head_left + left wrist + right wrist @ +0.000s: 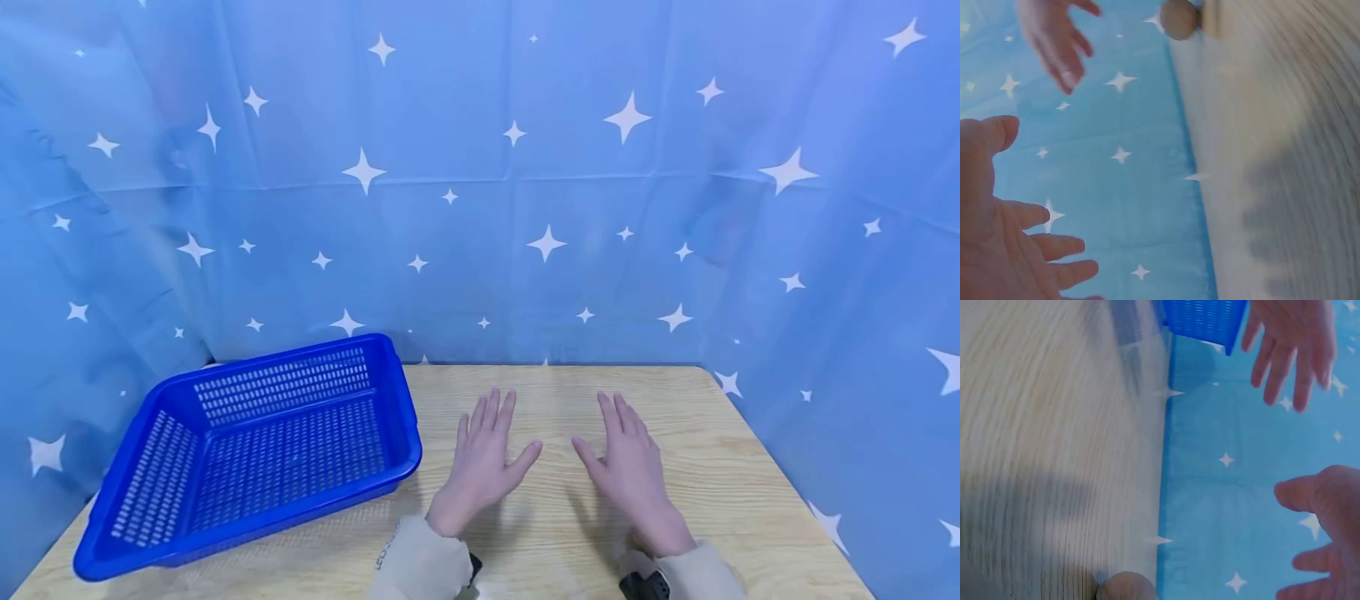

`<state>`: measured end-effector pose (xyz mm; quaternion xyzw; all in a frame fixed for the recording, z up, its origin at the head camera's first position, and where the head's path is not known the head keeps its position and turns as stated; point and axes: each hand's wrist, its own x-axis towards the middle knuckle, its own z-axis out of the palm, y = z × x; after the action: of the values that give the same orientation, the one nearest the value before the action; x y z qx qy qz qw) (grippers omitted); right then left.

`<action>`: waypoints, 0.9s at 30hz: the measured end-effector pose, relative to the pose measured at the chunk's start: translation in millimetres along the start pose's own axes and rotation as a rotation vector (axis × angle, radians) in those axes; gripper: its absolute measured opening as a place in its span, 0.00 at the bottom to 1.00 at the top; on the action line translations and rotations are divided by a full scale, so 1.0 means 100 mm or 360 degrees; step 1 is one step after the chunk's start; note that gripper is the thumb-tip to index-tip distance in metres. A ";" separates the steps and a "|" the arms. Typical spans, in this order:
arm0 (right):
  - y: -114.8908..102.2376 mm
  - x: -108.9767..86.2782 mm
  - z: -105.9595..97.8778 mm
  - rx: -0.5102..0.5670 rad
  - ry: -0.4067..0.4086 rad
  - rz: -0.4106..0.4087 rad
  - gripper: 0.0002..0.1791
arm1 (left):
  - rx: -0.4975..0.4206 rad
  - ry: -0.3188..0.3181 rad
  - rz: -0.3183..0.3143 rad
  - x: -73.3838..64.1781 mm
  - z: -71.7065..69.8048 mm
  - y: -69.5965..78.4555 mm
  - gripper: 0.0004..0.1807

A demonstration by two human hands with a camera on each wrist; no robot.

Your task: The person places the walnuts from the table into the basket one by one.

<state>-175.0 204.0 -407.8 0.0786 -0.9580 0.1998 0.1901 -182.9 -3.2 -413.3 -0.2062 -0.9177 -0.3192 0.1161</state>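
Wood-grain table, blue star-print curtain behind it. On table's left: blue rectangular basket, slotted walls and floor. Over table's middle: person's left hand, then right hand, apart, fingers extended.

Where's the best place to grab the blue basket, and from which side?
Probably hold the blue basket by its rim, at the two short ends. Coming from the near side, bring the left hand to the left end and the right hand to the right. The rim flares outward, raised above the table, so it should hook easily.
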 end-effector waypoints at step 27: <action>0.38 -0.14 -0.19 0.0298 0.0340 -0.0032 0.33 | -0.0570 0.0391 0.0326 -0.36 -0.73 -0.35 0.31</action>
<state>-165.0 247.5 -410.9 0.0840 -0.9087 0.2935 0.2849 -161.1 -85.6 -388.6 -0.2751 -0.7996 -0.4862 0.2202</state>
